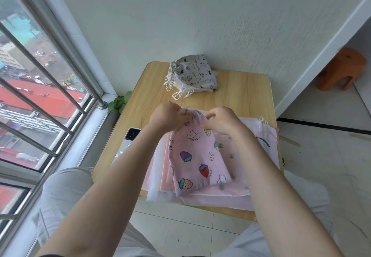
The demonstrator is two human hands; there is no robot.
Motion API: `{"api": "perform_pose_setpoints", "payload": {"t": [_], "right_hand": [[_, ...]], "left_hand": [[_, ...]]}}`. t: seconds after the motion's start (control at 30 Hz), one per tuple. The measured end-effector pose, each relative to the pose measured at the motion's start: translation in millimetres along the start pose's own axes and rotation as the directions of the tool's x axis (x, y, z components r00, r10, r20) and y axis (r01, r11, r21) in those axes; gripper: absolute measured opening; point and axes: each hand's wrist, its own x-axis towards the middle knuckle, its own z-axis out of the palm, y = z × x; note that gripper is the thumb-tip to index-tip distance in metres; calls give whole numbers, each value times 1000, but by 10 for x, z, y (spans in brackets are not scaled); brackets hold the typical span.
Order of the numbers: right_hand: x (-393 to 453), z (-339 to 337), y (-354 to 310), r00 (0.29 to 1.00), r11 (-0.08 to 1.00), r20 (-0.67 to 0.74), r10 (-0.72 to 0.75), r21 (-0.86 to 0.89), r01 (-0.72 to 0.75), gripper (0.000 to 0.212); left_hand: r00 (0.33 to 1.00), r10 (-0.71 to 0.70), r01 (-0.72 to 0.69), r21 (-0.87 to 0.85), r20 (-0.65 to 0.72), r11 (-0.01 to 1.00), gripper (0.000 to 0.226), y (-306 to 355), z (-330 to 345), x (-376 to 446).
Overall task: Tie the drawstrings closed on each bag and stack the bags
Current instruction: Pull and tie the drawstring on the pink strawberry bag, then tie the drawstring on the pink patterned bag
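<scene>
A pink drawstring bag [197, 156] printed with strawberries and rabbits lies on a pile of pale pink and white bags [164, 192] at the near side of the wooden table [245, 94]. My left hand [170, 116] pinches the bag's gathered top left corner, where a bit of cord shows. My right hand [221, 120] pinches the top edge just to the right. A stack of grey animal-print bags [197, 74] with white cords bunched at its left sits at the table's far edge.
A white phone [128, 139] lies at the table's left edge. A barred window runs along the left, with a small green plant [118, 103] by the sill. An orange stool [341, 68] stands on the tiled floor at the right.
</scene>
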Motion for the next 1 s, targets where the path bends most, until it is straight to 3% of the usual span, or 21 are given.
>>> {"api": "perform_pose_setpoints", "payload": {"t": [0.1,0.2,0.27,0.33,0.43,0.63,0.7,0.77,0.87,0.93,1.0], "right_hand": [[248,-110,54,990,952,-87,110,-278,-130,32],[568,-345,-95,951,913,-290,101,-352,-205,21],[791,-543,-276,903,947,-429,19,-281,-153,18],[952,-678,-450,857,974,-507,-96,-224,-24,29],[1122,-710,-595,896,978,-405,-183,-173,121,55],[1201,-480,-376,938,994,-329,-103,-71,84,31],[1104,-411,-292,948,998,-313,-59,-54,45,21],[987,-348,-209,956,999,-293,-21,-49,7,18],[751,-187,-90,993,996,-107,53,-60,-60,21],[608,-57,2,992,985,65,107,-143,-97,20],[480,60,139,985,962,99,139,-250,-110,21]], "left_hand": [[996,-94,94,-95,5,991,48,59,-64,192],[984,-174,177,-327,38,929,42,156,-136,442],[972,-234,209,-587,35,782,35,230,-215,637],[953,-300,226,-754,41,616,29,286,-297,801],[920,-381,282,-831,92,480,22,320,-340,1031],[936,-343,248,-836,77,490,20,230,-215,1093],[932,-363,216,-804,0,554,14,189,-119,974],[944,-326,209,-679,-48,704,9,152,11,862],[989,-66,93,-214,132,972,10,109,291,640],[976,55,-66,43,210,997,10,47,498,480],[974,106,-134,131,201,982,18,2,673,314]]}}
